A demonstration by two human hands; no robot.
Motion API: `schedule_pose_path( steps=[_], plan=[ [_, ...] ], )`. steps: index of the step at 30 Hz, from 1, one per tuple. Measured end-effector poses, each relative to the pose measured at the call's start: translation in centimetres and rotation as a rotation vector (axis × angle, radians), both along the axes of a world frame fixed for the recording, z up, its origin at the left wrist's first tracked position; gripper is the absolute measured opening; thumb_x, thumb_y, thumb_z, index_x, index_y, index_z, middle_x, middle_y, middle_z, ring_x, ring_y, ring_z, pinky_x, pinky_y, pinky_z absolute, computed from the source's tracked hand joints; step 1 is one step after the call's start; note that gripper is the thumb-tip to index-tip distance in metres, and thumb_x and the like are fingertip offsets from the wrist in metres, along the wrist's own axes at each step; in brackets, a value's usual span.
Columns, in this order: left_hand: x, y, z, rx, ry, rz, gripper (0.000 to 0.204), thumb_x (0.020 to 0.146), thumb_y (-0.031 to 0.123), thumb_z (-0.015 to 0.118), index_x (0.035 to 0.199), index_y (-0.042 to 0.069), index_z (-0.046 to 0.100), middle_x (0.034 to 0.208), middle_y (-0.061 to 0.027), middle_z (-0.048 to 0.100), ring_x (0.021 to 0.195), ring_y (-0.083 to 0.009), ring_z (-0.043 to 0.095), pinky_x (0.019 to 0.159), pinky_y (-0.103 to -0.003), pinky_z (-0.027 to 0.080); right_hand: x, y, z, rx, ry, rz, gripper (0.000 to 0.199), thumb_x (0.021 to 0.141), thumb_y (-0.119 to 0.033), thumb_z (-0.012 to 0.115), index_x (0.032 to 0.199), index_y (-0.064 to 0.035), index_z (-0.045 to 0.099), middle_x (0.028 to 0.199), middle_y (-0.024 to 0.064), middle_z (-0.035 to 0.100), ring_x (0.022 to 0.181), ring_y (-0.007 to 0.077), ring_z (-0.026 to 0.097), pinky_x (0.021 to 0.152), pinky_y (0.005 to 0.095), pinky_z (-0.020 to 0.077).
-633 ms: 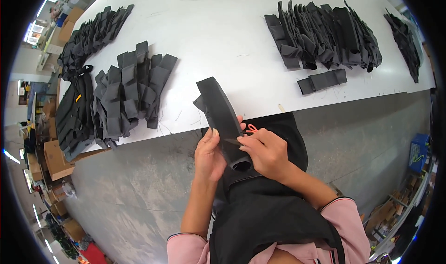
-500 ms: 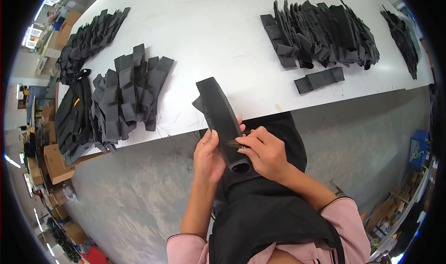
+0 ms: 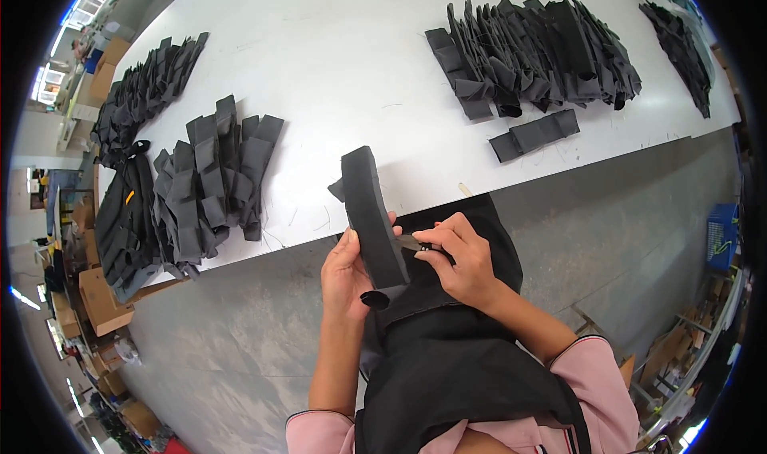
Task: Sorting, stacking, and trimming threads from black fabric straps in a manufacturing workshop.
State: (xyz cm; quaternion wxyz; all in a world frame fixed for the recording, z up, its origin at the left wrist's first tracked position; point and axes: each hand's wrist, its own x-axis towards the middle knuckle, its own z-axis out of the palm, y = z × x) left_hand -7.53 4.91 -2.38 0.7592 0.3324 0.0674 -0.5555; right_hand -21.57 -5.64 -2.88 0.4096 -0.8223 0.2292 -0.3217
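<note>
A long black fabric strip [image 3: 370,214] slants up from my lap over the table's near edge. One end curls into a loop beside my wrist, and a small flap sticks out on its left side. My left hand [image 3: 343,277] grips the strip, thumb on the left edge and fingertips showing at the right. Pinched in my right hand [image 3: 467,264] is a pair of thread snips [image 3: 411,242], its metal tip pointing left at the strip's right edge. Most of the snips' handle is hidden by my fingers.
On the white table [image 3: 343,71] lie a grey strip pile [image 3: 212,178] at left, another pile [image 3: 543,55] at right and a single folded strip [image 3: 534,134]. A black bag-like piece [image 3: 128,214] hangs at the left edge. A blue crate [image 3: 722,234] stands far right.
The strip has turned more upright and shifted left, with its looped end now left of its body. My right hand and the snips have moved slightly right, to the strip's edge.
</note>
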Motion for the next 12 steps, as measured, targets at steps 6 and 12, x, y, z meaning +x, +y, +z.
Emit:
schedule_pose_path(
  steps=[6, 12],
  plan=[
    [0.0, 0.4, -0.4, -0.007, 0.023, -0.017, 0.037, 0.097, 0.016, 0.031, 0.125, -0.008, 0.037, 0.123, -0.0233, 0.049, 0.109, -0.0302, 0.055, 0.086, -0.038, 0.052, -0.6, 0.4, 0.3, -0.040, -0.060, -0.041, 0.027, 0.066, 0.004, 0.071, 0.091, -0.0037, 0.063, 0.077, 0.0074, 0.051, 0.060, 0.0174, 0.051, 0.051, 0.0265, 0.0418],
    [0.2, 0.6, -1.1, -0.050, 0.081, -0.002, 0.037, 0.096, 0.014, 0.032, 0.126, -0.007, 0.036, 0.123, -0.0226, 0.049, 0.110, -0.0314, 0.054, 0.085, -0.039, 0.052, -0.6, 0.5, 0.1, -0.019, 0.017, -0.038, 0.031, 0.066, 0.003, 0.071, 0.095, -0.0047, 0.063, 0.079, 0.0062, 0.053, 0.062, 0.0163, 0.052, 0.054, 0.0258, 0.0442]
  ],
)
